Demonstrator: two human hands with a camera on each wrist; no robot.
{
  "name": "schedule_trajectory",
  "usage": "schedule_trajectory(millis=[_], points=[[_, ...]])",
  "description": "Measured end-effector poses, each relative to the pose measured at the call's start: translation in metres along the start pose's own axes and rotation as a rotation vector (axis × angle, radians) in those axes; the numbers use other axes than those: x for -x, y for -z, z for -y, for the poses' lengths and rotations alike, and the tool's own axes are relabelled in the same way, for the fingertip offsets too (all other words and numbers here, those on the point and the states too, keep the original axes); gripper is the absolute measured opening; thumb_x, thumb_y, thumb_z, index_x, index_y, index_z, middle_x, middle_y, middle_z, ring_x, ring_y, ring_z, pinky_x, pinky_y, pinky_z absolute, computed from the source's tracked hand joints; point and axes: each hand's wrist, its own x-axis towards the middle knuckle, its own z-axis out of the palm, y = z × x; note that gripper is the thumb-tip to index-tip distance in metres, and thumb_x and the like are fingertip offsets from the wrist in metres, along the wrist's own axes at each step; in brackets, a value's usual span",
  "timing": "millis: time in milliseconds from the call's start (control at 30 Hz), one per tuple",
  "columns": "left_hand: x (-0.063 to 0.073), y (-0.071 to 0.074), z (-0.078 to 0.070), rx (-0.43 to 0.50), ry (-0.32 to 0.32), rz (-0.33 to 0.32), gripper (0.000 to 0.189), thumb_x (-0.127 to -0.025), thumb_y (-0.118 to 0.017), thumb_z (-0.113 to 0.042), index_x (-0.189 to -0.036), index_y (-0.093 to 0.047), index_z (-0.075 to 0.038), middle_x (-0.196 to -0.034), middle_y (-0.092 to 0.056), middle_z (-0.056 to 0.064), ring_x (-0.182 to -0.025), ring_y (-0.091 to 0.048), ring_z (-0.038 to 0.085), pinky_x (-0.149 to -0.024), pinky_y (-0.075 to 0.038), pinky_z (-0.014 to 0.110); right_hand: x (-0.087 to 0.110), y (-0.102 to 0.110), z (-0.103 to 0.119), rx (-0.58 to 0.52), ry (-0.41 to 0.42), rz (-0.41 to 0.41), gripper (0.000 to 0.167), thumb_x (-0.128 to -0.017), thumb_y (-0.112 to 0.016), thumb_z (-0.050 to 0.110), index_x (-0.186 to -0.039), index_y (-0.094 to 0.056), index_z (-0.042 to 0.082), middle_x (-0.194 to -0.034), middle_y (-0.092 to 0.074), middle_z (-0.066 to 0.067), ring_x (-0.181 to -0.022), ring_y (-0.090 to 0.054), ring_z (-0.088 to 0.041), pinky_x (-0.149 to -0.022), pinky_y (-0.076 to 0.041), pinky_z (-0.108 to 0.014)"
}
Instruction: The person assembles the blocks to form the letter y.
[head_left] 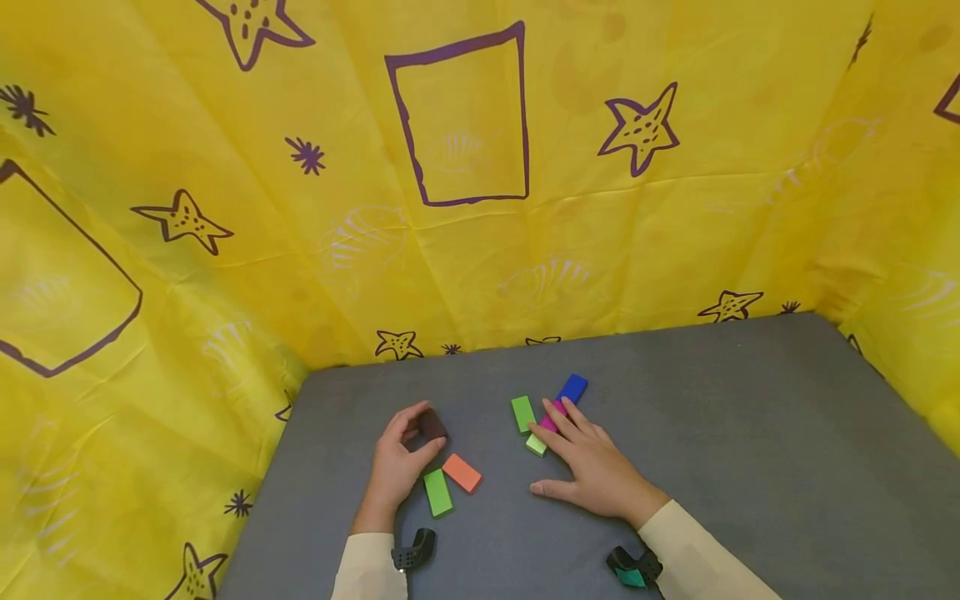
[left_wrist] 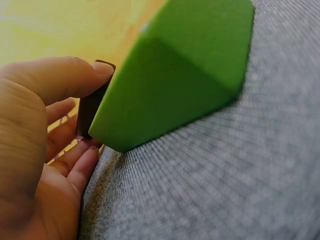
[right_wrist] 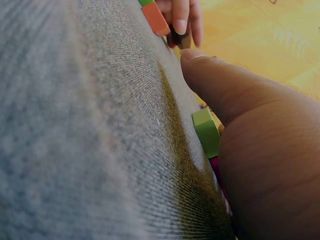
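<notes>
My left hand [head_left: 397,467] pinches a dark brown block [head_left: 432,424] between thumb and fingers. In the left wrist view the thumb presses one edge of this brown block [left_wrist: 92,107]. An orange block [head_left: 462,473] and a green block [head_left: 438,492] lie just right of that hand, their corners close together. With fingers spread, my right hand [head_left: 596,471] reaches over a magenta block [head_left: 552,417], its fingertips on or just above it. A blue block [head_left: 572,388] and a light green block [head_left: 536,445] sit at the magenta block's two ends. Beside them lies another green block [head_left: 523,414].
All the blocks lie on a grey tabletop [head_left: 712,433]. Yellow cloth [head_left: 465,275] with purple drawings rises behind the table and along both sides. A black strap [head_left: 415,550] is at the left wrist, and another black strap [head_left: 633,567] at the right.
</notes>
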Motion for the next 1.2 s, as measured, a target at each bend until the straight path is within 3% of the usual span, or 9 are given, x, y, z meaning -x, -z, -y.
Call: schedule_trajectory(millis=[233, 500, 733, 833, 1100, 1200], points=[[0.0, 0.0, -0.002, 0.097, 0.064, -0.029, 0.068, -0.091, -0.089, -0.002, -0.153, -0.06, 0.0, -0.149, -0.06, 0.014, -0.137, -0.059, 0.031, -0.113, -0.047, 0.045, 0.0, 0.0, 0.0, -0.005, -0.007, 0.006, 0.088, -0.095, -0.074, 0.069, -0.165, -0.052, 0.02, -0.179, -0.023, -0.009, -0.165, -0.004, -0.037, -0.118, -0.028, -0.072], [-0.001, 0.0, -0.004, 0.147, 0.032, -0.05, 0.062, -0.09, -0.091, -0.003, -0.147, -0.065, 0.0, -0.143, -0.063, 0.012, -0.133, -0.06, 0.029, -0.112, -0.048, 0.045, 0.0, 0.0, -0.001, -0.009, -0.006, 0.009, 0.088, -0.095, -0.074, 0.069, -0.165, -0.052, 0.02, -0.179, -0.022, -0.008, -0.165, -0.003, -0.037, -0.118, -0.028, -0.073], [-0.002, -0.001, -0.016, 0.138, 0.056, -0.072, 0.06, -0.091, -0.09, -0.003, -0.146, -0.066, 0.0, -0.144, -0.062, 0.013, -0.13, -0.062, 0.032, -0.112, -0.048, 0.053, 0.001, 0.0, 0.0, -0.012, 0.002, -0.003, 0.088, -0.095, -0.076, 0.066, -0.165, -0.052, 0.02, -0.179, -0.023, -0.01, -0.165, -0.004, -0.038, -0.118, -0.028, -0.073], [-0.003, 0.0, -0.017, 0.136, 0.026, -0.07, 0.06, -0.09, -0.092, -0.008, -0.145, -0.068, -0.002, -0.143, -0.064, 0.009, -0.127, -0.063, 0.029, -0.109, -0.05, 0.053, 0.001, 0.0, 0.0, -0.012, 0.0, -0.004, 0.088, -0.095, -0.076, 0.066, -0.165, -0.052, 0.019, -0.179, -0.023, -0.01, -0.165, -0.004, -0.038, -0.118, -0.027, -0.073], [-0.004, -0.002, -0.025, 0.118, 0.013, -0.067, 0.058, -0.092, -0.092, -0.014, -0.145, -0.069, -0.008, -0.141, -0.065, 0.004, -0.124, -0.065, 0.028, -0.102, -0.054, 0.032, 0.0, -0.001, -0.001, -0.014, -0.011, 0.013, 0.088, -0.095, -0.074, 0.069, -0.165, -0.052, 0.02, -0.179, -0.022, -0.008, -0.165, -0.002, -0.036, -0.119, -0.026, -0.073], [-0.006, -0.003, -0.028, 0.118, 0.012, -0.072, 0.058, -0.091, -0.092, -0.013, -0.144, -0.069, -0.007, -0.14, -0.064, 0.005, -0.122, -0.064, 0.029, -0.1, -0.054, 0.031, 0.0, -0.001, -0.001, -0.017, -0.016, 0.016, 0.088, -0.095, -0.073, 0.07, -0.165, -0.052, 0.02, -0.179, -0.021, -0.008, -0.165, -0.002, -0.036, -0.119, -0.026, -0.073]])
